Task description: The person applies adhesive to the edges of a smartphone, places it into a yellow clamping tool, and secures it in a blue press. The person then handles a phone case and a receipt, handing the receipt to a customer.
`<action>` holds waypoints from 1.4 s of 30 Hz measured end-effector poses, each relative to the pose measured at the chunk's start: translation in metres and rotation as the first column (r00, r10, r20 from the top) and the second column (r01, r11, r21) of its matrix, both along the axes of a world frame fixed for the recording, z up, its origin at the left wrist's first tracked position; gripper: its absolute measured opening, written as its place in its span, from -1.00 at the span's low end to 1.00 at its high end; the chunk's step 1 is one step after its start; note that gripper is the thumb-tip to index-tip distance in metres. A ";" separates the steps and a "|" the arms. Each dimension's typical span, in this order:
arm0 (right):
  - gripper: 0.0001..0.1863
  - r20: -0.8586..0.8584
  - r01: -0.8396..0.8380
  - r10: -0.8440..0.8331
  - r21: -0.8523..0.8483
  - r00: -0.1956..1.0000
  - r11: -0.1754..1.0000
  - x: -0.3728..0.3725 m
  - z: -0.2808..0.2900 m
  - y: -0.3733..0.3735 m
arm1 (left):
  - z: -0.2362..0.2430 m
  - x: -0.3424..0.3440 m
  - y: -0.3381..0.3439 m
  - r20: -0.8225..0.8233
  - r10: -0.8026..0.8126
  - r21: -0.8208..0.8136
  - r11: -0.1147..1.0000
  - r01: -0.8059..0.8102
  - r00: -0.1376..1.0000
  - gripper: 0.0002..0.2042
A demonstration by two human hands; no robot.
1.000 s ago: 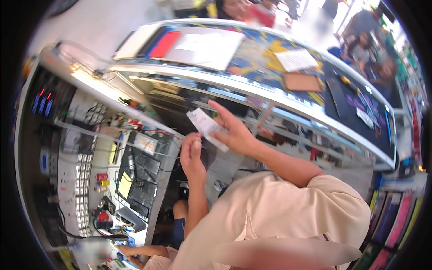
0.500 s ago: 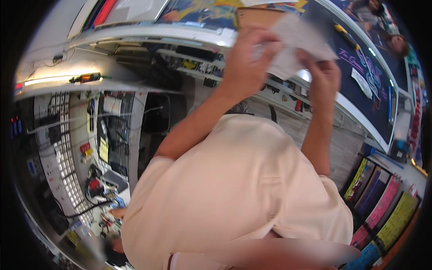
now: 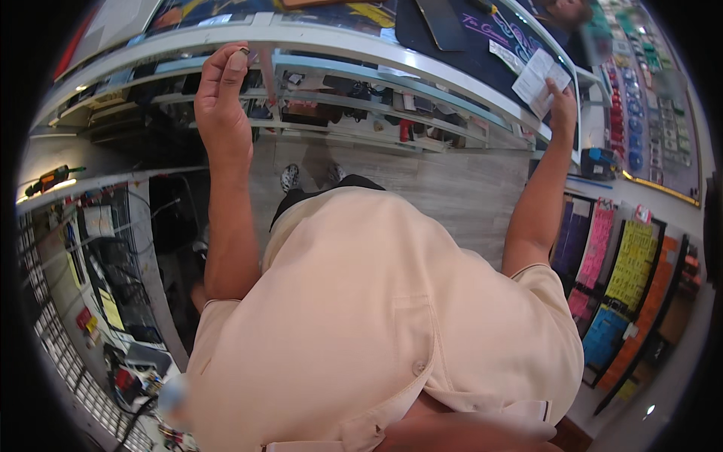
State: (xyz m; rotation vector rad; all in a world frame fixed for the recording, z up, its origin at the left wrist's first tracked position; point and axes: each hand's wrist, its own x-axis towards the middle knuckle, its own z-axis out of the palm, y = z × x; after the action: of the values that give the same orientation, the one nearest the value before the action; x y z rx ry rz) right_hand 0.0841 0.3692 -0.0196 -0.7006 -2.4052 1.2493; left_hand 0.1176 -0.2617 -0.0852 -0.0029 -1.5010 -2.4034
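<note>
My left hand (image 3: 224, 98) is raised at the near edge of the glass counter (image 3: 331, 34), its thumb and fingers pinched together. A tiny dark thing (image 3: 245, 50) shows at the fingertips, too small to name. Far to the right, my right hand (image 3: 562, 109) grips a creased white sheet of paper (image 3: 538, 81) over the counter's right end. Beside that sheet another white paper slip (image 3: 506, 56) lies on the dark mat (image 3: 471, 56). A dark flat slab (image 3: 440, 22), phone-like in shape, rests on the mat farther left.
Glass shelves with small goods (image 3: 354, 102) stand below the counter. A rack of colourful packets (image 3: 633, 264) is at my right. To the left is a cluttered workbench (image 3: 124, 301) with cables. Another person (image 3: 565, 11) is partly in view beyond the counter.
My hands, earlier close together on a pale paper, are now far apart. The left went left; the right hand carries paper to the right. My view has turned rightward.
</note>
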 end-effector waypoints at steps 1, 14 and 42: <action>-0.43 0.063 0.014 -0.025 0.167 0.998 0.986 -0.006 -0.017 0.007 | -0.008 0.014 -0.007 0.058 0.038 -0.008 0.999 -0.037 0.998 -0.77; -0.32 -0.305 -0.207 0.237 0.127 0.922 0.970 -0.019 -0.054 0.048 | -0.071 0.276 0.074 0.357 0.606 -0.111 0.783 -0.612 0.711 -0.77; -0.69 -0.173 -0.788 0.863 0.353 0.475 0.505 0.131 -0.133 -0.286 | -0.047 0.602 0.128 0.305 0.786 -0.179 0.602 -0.778 0.538 -0.78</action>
State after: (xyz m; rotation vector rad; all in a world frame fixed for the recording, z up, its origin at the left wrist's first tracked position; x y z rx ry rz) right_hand 0.2154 0.0828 -0.1530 0.8643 -2.5473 1.1891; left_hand 0.7192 -0.1339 -0.1326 0.9584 -1.2466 -1.6616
